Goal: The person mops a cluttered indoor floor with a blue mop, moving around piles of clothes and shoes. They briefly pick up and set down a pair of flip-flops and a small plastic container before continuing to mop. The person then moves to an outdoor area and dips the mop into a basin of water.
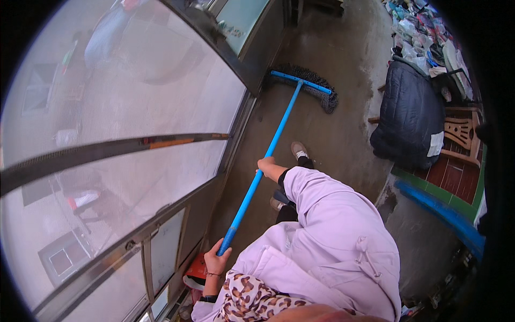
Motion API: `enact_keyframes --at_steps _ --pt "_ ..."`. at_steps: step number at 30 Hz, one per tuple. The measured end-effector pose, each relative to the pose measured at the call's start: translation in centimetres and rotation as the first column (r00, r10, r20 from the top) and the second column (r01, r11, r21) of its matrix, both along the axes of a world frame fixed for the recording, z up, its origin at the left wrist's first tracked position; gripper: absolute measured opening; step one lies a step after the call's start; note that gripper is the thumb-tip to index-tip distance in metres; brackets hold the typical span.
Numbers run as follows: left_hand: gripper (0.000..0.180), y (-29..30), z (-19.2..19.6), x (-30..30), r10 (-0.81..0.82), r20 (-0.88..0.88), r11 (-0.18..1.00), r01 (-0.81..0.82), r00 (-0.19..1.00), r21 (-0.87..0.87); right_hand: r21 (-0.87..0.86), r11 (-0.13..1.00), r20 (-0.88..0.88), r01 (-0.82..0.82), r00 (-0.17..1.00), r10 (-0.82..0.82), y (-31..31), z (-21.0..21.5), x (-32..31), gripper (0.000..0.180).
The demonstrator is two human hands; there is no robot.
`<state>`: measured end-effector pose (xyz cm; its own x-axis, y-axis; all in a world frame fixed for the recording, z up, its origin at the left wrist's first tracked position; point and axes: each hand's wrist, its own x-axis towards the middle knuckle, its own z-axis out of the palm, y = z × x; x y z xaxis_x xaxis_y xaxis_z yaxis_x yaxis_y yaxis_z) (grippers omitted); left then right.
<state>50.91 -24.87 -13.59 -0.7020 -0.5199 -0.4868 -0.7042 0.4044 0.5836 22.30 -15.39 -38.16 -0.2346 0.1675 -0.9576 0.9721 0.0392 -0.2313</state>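
Observation:
A mop with a long blue pole (272, 146) slants across the floor, its blue bar and dark grey shaggy head (330, 102) lying flat at the far end beside the glazed partition. My left hand (217, 262) is closed round the pole's near end and wears a thin bracelet at the wrist. Farther up the pole, my right hand (265, 165) grips it from the right side. Both arms come out of pale pink sleeves, the right one stretched forward. Some fingers of each hand are hidden behind the pole.
A framed, clouded glass partition (161, 70) runs along my left. The brown floor (343, 139) looks wet. To the right are a dark padded jacket (410, 112), a wooden chair (460, 134), a heap of plastic bags (416, 27) and a blue edge strip (440, 217). A red box (197, 266) stands near my left hand.

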Motion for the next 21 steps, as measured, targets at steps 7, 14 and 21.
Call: enact_keyframes --at_steps 7,14,21 --pt "0.039 1.9 -3.5 -15.4 -0.057 -0.01 0.998 0.057 0.998 -0.028 -0.003 0.999 -0.03 0.037 0.999 -0.037 2.3 -3.4 -16.3 0.02" --pt "0.038 3.7 -4.7 -27.5 -0.153 -0.012 0.986 0.151 0.988 -0.073 -0.011 1.0 -0.26 -0.008 0.966 0.005 4.7 -4.8 -26.9 0.025" --pt "0.038 7.8 -9.6 -38.2 -0.233 -0.129 0.965 0.213 0.964 -0.155 0.022 1.0 -0.489 -0.005 0.872 0.015 8.6 -5.9 -36.8 0.067"
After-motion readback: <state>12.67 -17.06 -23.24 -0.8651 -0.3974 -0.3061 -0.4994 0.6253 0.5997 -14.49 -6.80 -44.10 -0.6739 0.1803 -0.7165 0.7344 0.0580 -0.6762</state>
